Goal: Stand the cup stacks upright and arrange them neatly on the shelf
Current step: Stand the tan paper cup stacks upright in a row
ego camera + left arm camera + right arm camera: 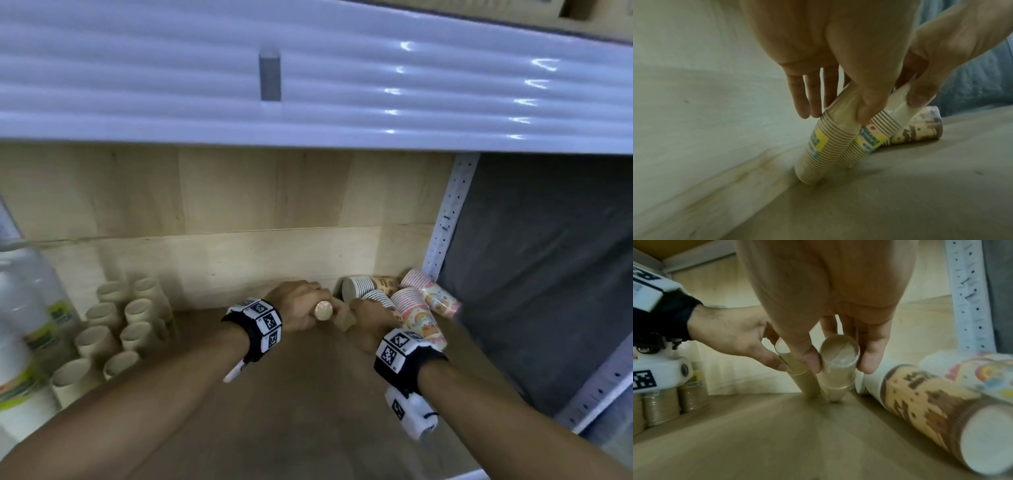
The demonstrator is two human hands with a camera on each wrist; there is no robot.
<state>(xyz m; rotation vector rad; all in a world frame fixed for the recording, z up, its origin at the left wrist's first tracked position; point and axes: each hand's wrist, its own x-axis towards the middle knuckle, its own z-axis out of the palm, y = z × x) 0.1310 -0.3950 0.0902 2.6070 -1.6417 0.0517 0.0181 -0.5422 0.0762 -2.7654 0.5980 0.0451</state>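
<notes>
Kraft-brown cup stacks, one in each grip: left hand [301, 305] holds one stack [818, 149], right hand [371, 323] another [836, 369], both nearly upright mid-shelf [291, 394]. Eight stand at left [113, 329]; printed stacks [404, 301] lie toppled at right.

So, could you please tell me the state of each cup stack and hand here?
Left hand: grips left wrapped beige cup stack, tilted.
Right hand: grips right wrapped beige cup stack, tilted.
Brown-printed cup stack: lying flat.
Pink rainbow cup stacks: lying flat.
Plain beige cup stacks: upright.
</notes>
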